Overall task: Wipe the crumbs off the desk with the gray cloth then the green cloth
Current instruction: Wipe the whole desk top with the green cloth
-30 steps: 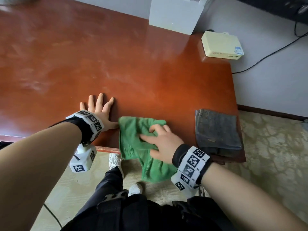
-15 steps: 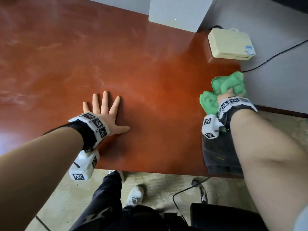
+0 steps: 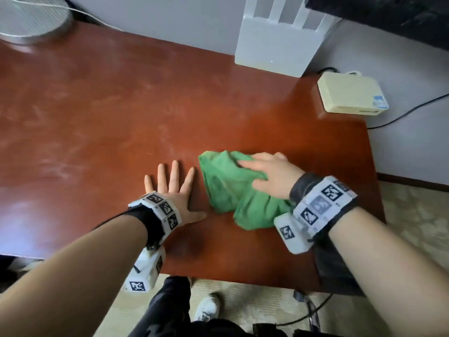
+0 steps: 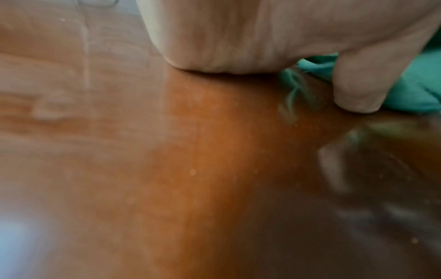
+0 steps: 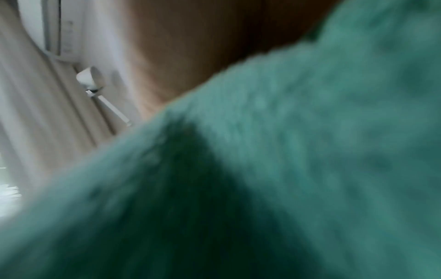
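Note:
The green cloth (image 3: pixel 233 190) lies bunched on the red-brown desk (image 3: pixel 121 117), near the middle front. My right hand (image 3: pixel 272 173) lies on top of it with fingers stretched out, pressing it down. Just left of the cloth, my left hand (image 3: pixel 172 188) rests flat on the desk with fingers spread. The gray cloth (image 3: pixel 332 271) sits at the desk's front right corner, mostly hidden under my right forearm. The left wrist view shows my left palm, its thumb (image 4: pixel 358 85), the green cloth (image 4: pixel 417 90) and pale specks (image 4: pixel 192 172) on the wood. Green cloth (image 5: pixel 310 151) fills the right wrist view.
A white box (image 3: pixel 274 45) stands at the desk's back edge against the wall. A beige box (image 3: pixel 349 93) with a cable sits at the back right corner. A round metal fan base (image 3: pixel 31 18) is at the far left. My legs and shoes are below the front edge.
My right hand carried the green cloth from the front edge out past the desk's right side, then back to the middle beside my left hand. The left hand stayed flat.

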